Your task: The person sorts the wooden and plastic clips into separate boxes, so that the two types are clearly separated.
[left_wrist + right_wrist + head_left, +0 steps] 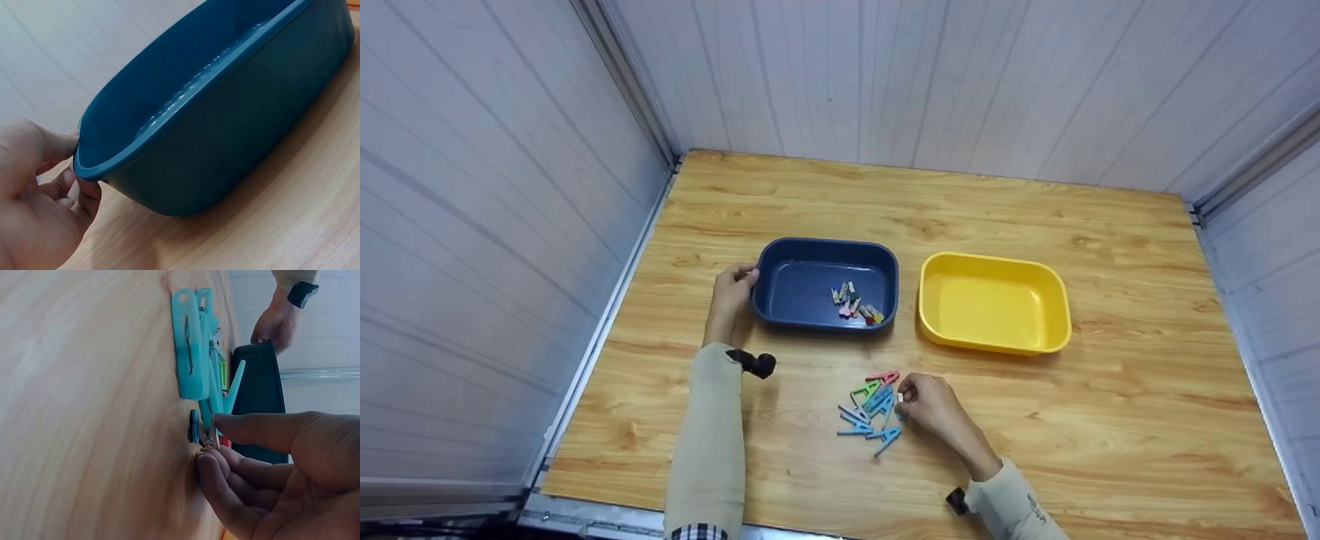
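My left hand (730, 294) pinches the left rim of a dark blue basin (225, 129), thumb inside and fingers beneath the lip in the left wrist view. Several small wooden clips with coloured decorations (855, 304) lie at the basin's right end. Beside a loose pile of plastic clothespins (879, 403), my right hand (936, 409) pinches a small wooden clip with a blue decoration (194, 426) between thumb and fingers, close to the tabletop. Light blue clothespins (191, 349) lie just beyond those fingertips; red and green ones are partly hidden in the right wrist view.
A yellow basin (997, 346) stands to the right of the blue one, with a narrow gap between them. Pale panel walls (930, 82) border the wooden table (1125, 390) at the back and sides. A metal edge runs along the table's front left.
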Demonstrator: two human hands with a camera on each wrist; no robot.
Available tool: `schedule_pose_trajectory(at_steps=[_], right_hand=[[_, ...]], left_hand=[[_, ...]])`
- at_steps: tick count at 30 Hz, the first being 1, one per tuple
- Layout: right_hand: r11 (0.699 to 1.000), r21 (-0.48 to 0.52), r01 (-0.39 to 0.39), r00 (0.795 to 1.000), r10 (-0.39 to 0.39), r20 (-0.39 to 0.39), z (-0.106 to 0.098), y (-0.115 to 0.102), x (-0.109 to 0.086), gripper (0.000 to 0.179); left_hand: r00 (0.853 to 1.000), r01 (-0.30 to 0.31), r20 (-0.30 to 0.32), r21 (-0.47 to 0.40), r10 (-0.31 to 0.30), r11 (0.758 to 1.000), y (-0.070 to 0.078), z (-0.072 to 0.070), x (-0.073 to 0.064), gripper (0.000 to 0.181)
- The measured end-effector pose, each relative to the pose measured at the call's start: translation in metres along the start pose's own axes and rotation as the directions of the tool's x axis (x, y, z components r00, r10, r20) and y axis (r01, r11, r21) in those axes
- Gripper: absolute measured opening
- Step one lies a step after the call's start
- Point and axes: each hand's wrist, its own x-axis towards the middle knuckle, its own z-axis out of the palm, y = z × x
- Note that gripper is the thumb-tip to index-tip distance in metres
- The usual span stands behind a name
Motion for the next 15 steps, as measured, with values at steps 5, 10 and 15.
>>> schedule_pose_trajectory(at_steps=[5,10,15], right_hand=[[1.0,-0.013,-0.007,1.0,0.007,-0.003,0.0,-0.0007,0.0026,0.014],[1.0,-0.028,0.006,1.0,-0.006,-0.002,-0.0004,0.0012,0.0035,0.014],[0.999,0.01,0.037,0.999,-0.037,-0.004,-0.0011,0.005,0.0028,0.015]], left_hand=[[1.0,0.003,-0.003,-0.019,-0.003,1.0,0.0001,0.0002,0.0004,0.031],[1.0,0.016,-0.002,-0.024,-0.016,1.0,0.0002,0.0005,-0.0001,0.03],[0.999,0.042,0.002,-0.057,-0.042,0.997,0.0002,0.0005,-0.0006,0.03]])
